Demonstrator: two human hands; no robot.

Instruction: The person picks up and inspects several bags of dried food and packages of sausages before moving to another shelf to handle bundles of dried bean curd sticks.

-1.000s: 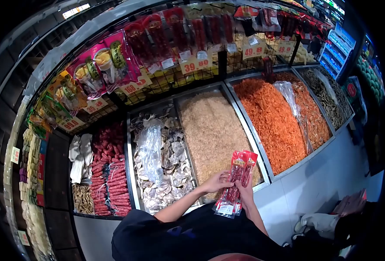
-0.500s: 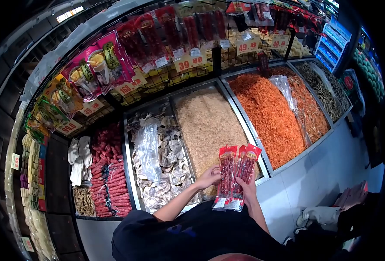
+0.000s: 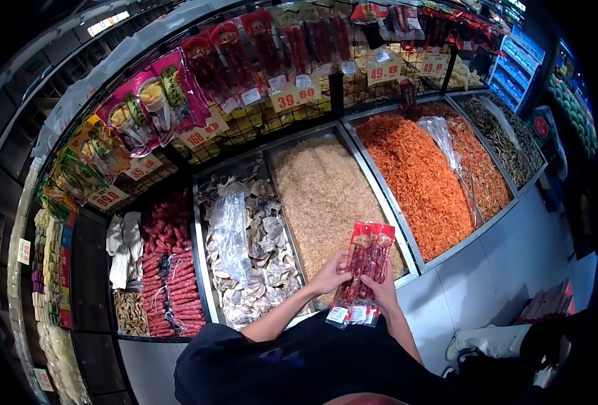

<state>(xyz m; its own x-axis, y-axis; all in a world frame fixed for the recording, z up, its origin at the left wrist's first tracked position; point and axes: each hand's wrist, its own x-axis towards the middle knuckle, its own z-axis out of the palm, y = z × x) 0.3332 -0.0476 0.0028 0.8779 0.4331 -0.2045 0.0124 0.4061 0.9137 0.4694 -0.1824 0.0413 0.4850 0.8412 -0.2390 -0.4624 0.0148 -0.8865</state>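
Two or more clear and red packs of dark red sausages (image 3: pixel 366 266) lie close together, upright, between my hands over the near end of the pale dried shrimp tray. My left hand (image 3: pixel 331 273) grips the left edge of the packs. Closed on their right side is my right hand (image 3: pixel 380 290), its thumb across the front. White labels show at the packs' lower ends. How many packs overlap is hard to tell.
Beyond the packs are bins of pale dried shrimp (image 3: pixel 319 182), orange dried shrimp (image 3: pixel 413 182), dried fish pieces (image 3: pixel 265 236) and red sausages (image 3: pixel 177 290). Sausage packs (image 3: pixel 262 44) hang above on a wire rack. A person's leg (image 3: pixel 495 341) is at lower right.
The packs have been brought together from a spread and shifted slightly left. My right hand has moved left with them. At lower right the other person's leg has moved left.
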